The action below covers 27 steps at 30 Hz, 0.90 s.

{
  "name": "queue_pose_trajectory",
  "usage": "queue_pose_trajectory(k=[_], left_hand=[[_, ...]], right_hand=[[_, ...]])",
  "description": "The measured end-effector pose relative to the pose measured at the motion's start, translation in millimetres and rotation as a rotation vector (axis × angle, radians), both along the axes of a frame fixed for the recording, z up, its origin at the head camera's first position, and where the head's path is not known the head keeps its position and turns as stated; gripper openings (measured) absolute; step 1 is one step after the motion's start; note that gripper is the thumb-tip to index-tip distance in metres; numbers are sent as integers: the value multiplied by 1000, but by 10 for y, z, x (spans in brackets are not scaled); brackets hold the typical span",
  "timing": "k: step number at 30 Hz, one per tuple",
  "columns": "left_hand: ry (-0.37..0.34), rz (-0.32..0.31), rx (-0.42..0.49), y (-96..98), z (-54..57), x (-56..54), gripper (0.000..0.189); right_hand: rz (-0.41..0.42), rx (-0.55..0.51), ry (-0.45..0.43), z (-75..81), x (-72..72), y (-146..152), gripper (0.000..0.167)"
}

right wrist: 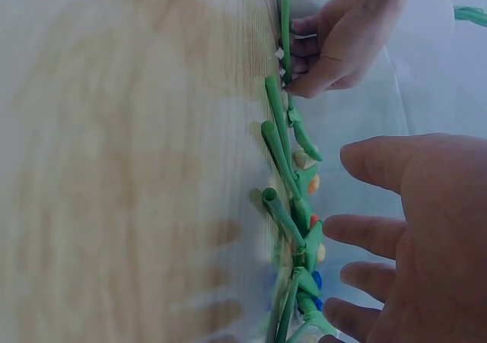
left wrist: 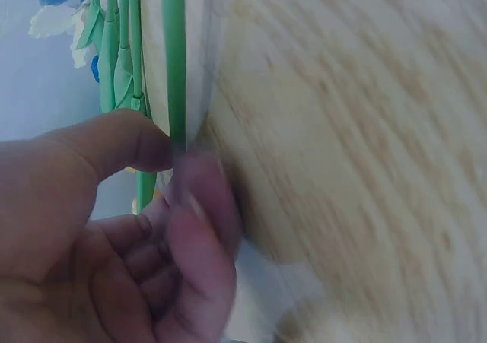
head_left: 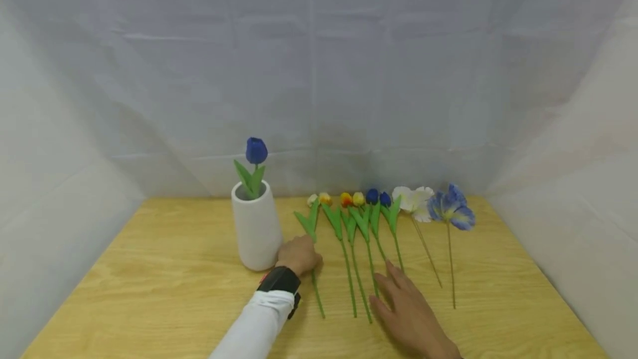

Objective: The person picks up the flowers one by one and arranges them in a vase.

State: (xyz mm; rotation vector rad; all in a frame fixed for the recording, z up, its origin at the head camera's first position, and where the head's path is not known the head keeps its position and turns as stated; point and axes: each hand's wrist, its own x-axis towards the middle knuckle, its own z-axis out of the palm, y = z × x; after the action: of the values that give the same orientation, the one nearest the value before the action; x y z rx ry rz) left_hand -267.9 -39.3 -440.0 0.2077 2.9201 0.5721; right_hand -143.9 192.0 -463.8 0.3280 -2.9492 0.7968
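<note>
My left hand (head_left: 299, 255) pinches the green stem of a white tulip (head_left: 312, 200), the leftmost flower lying on the table. In the left wrist view, thumb and fingertips close on that stem (left wrist: 174, 54). My right hand (head_left: 408, 312) is held with fingers spread near the lower stems of the middle tulips, holding nothing. To the left of my left hand stands a white vase (head_left: 256, 231), with one blue tulip (head_left: 256, 150) upright in it.
Beside the white tulip lie an orange-yellow tulip (head_left: 325, 199), a red-orange tulip (head_left: 346, 199), a yellow tulip (head_left: 358, 199) and two blue tulips (head_left: 372, 196). Further right are a white flower (head_left: 406, 199) and a blue-violet flower (head_left: 448, 208). A pale curtain (head_left: 309, 98) hangs behind the wooden table (head_left: 149, 270).
</note>
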Motion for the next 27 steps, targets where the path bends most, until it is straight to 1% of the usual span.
queue_pose_trajectory(k=[5, 8, 10, 13, 16, 19, 21, 24, 27], left_hand=[[-90, 25, 129, -15, -30, 14, 25], [-82, 24, 167, -40, -46, 31, 25], [-51, 3, 182, -74, -48, 47, 26], [-2, -25, 228, -131, -33, 71, 25], [72, -47, 271, -174, 35, 89, 23], [189, -81, 291, -188, 145, 120, 18], [252, -105, 302, -188, 213, 157, 14], [314, -144, 334, -189, 290, 229, 10], [339, -169, 355, -192, 327, 288, 10]], right_hand=[[13, -4, 8, -1, 2, -26, 54], [17, -5, 2, -8, 6, -40, 54], [19, -9, -3, -10, 10, -45, 54], [19, -11, -1, -8, 16, -45, 54], [11, -11, 6, -1, 17, -42, 53], [6, -13, 16, 10, 13, -38, 52], [6, -18, 16, 17, 13, -38, 52], [9, -17, 24, 25, 11, -40, 53], [12, -14, 33, 27, 8, -45, 53]])
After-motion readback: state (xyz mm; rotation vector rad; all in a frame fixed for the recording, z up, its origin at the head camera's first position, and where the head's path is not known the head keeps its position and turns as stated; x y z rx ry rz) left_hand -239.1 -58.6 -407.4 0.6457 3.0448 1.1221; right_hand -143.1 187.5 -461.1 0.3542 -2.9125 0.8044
